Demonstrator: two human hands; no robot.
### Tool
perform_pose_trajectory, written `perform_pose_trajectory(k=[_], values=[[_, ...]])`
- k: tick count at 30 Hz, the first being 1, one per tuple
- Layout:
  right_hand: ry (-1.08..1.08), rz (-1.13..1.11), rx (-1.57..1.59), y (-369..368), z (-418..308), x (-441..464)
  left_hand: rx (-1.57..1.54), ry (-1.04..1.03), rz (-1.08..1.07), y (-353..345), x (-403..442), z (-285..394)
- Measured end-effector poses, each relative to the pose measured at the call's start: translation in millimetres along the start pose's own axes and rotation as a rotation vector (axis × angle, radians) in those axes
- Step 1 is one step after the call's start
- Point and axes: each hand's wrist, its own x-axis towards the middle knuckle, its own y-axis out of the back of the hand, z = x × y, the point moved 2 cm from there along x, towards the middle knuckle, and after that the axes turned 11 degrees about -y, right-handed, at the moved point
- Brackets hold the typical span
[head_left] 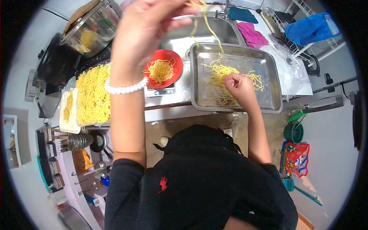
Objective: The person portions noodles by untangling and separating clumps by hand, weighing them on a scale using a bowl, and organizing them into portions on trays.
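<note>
My left hand [147, 28], with a white beaded bracelet at the wrist, is raised high over the counter. Its fingers pinch a few yellow noodle strands [210, 28] that dangle toward the steel tray. Down in the steel tray [270, 100], my right hand [238, 86] is closed against the loose yellow noodles [220, 73], fingers curled round some of them. Left of the tray, a red plate [177, 71] bearing a nest of noodles rests on a digital kitchen scale [163, 91]. My left forearm partly covers a large heap of noodles [92, 96].
Behind the tray is a steel sink [176, 36]. A large pot [101, 23] stands at the back left. Pink cloth [253, 35] and clear plastic [289, 73] lie right of the tray. Shelves with utensils [78, 142] are below left; a green bucket [293, 132] is at right.
</note>
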Motion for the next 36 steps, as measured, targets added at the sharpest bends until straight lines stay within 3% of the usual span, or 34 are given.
perform_pose_trajectory(k=[2,5,10,11,13,14,16,19,27,36], values=[[-0.037,0.021,-0.036,-2.0,15.1,0.5,0.085,-0.139,0.104,15.5,1.2,18.8],[-0.075,0.076,-0.165,0.2,35.7,0.7,0.134,-0.153,0.192,32.7,-6.0,33.8],[-0.001,0.176,-0.366,5.0,34.2,-5.9,0.56,0.117,0.219,69.8,-39.1,-10.5],[-0.012,0.154,-0.428,2.2,35.3,-6.8,0.579,0.258,0.089,82.2,-48.8,-28.3],[-0.033,0.108,-0.554,-3.9,37.1,-8.3,0.935,0.49,-0.008,91.6,-71.0,-53.4],[-0.042,0.095,-0.57,-5.5,36.4,-8.1,1.123,0.456,-0.039,91.8,-78.9,-53.4],[-0.057,0.063,-0.606,-8.1,34.9,-7.5,0.902,0.462,0.187,95.0,-96.4,-47.5],[-0.073,0.031,-0.611,-7.3,32.6,-4.3,0.849,0.491,0.328,106.2,-118.9,-36.7],[-0.083,0.018,-0.639,-8.6,28.9,-0.3,0.883,0.4,0.479,116.2,-140.6,-10.8],[-0.049,0.027,-0.607,-7.9,33.0,-2.0,0.944,0.414,0.459,109.5,-144.1,-3.8]])
